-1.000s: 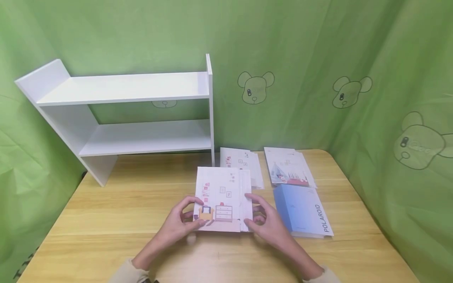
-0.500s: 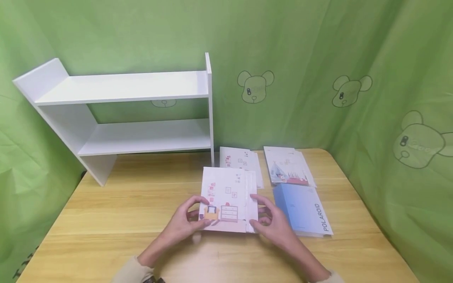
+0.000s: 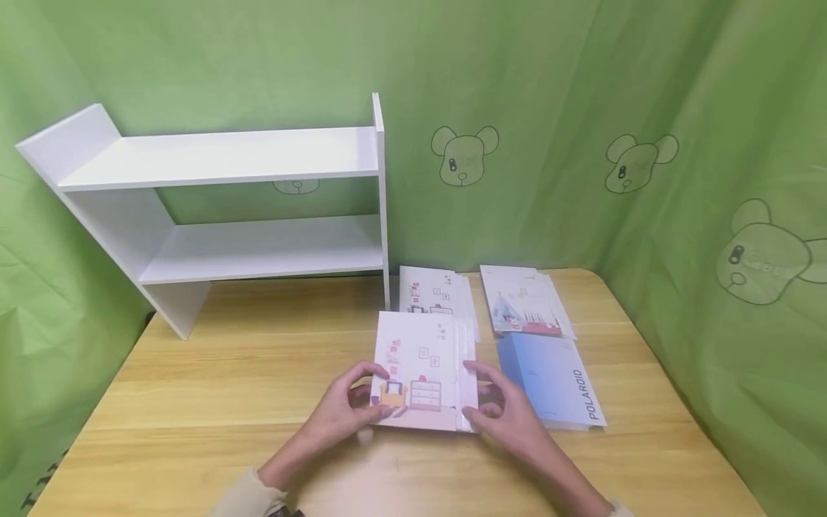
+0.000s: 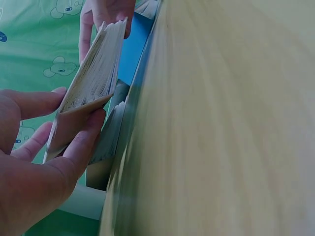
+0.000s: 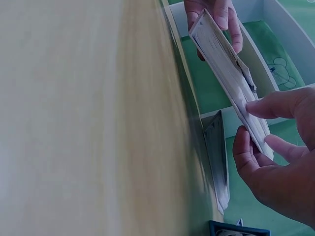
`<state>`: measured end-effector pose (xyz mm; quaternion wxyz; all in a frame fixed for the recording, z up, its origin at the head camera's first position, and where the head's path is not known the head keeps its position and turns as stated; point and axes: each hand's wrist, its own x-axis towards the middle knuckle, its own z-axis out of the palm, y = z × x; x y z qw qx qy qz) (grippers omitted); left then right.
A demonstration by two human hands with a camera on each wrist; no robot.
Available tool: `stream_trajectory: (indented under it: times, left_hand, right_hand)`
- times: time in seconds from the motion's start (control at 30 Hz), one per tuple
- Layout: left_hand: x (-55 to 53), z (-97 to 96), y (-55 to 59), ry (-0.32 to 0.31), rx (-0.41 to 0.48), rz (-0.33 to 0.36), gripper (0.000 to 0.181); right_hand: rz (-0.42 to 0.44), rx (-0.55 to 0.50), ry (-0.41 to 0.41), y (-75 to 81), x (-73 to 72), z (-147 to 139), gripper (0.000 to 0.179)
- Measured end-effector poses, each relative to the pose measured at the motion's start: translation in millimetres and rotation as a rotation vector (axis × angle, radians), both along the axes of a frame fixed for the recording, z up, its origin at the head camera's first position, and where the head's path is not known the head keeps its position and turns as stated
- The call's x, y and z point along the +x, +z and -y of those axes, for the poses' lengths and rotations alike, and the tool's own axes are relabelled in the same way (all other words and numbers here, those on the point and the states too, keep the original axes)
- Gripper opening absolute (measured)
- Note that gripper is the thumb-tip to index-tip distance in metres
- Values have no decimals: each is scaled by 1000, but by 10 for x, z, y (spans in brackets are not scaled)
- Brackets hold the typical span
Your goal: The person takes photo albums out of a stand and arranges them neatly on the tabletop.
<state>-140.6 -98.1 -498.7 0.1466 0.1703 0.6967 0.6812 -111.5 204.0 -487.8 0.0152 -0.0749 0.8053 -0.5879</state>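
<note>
A white book [image 3: 413, 359] with a cover drawing of an armchair and a drawer chest is held in front of the person, raised above the table. My left hand [image 3: 337, 411] grips its left edge, thumb on one cover and fingers on the other. On the opposite side my right hand [image 3: 507, 413] pinches the right edge, where a strip of pages shows beyond the cover. The left wrist view shows the thick page block [image 4: 98, 66] end-on, between spine and loose edges. In the right wrist view, the right thumb and fingers hold the page edges from both sides.
A white two-tier shelf [image 3: 258, 253] stands at the back left of the wooden table [image 3: 245, 388]. Behind the held book lies a similar book [image 3: 423, 287], partly covered. Another illustrated book [image 3: 525, 305] and a blue POLAROID book [image 3: 555, 384] lie at the right. Green curtains [image 3: 536, 79] hang behind.
Both hands have shifted to the right with the book, and it sits slightly lower in the head view. Their grip looks the same.
</note>
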Motion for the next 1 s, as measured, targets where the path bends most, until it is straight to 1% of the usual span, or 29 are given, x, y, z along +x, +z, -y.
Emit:
stream_trajectory:
  times: [0.1, 0.43, 0.63, 0.83, 1.0]
  left_hand:
    - [-9, -19, -4, -14, -3, 2, 48]
    - [2, -89, -19, -45, -27, 8, 45]
    - [8, -116, -28, -60, -32, 18, 45]
    - [19, -141, -15, -78, -41, 18, 45]
    - [10, -155, -20, -88, -56, 18, 45]
  right_hand:
    - [17, 2, -5, 7, 19, -22, 74]
    - [28, 29, -27, 33, 56, -80, 73]
    - [55, 47, -26, 36, 60, -111, 74]
    - [64, 77, -26, 30, 70, -148, 74]
    - [69, 78, -14, 21, 73, -172, 74]
